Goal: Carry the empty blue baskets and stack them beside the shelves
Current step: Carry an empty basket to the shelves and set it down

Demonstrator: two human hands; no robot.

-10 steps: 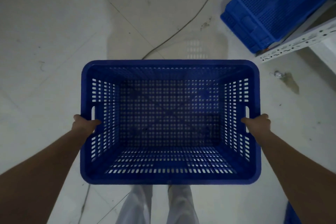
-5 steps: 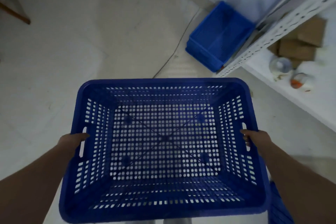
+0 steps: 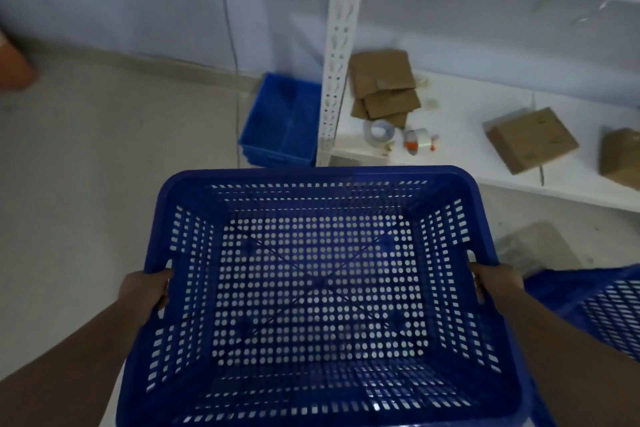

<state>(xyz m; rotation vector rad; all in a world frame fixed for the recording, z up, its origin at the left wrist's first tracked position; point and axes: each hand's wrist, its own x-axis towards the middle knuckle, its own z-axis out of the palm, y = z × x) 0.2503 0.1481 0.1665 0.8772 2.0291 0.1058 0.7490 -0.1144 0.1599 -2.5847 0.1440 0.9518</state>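
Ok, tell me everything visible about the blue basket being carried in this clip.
The carried basket is dark blue, looks like moulded plastic, rectangular with rounded corners and a thick rim. Its floor is perforated with round holes crossed by diagonal ribs; its walls have slotted openings. It is empty, upright and held off the floor, tipped slightly. The left hand and right hand grip the handle slots in its two short sides. Nothing else touches it.

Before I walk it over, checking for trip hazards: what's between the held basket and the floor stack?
Head view: only bare floor separates the held basket from the stacked baskets.
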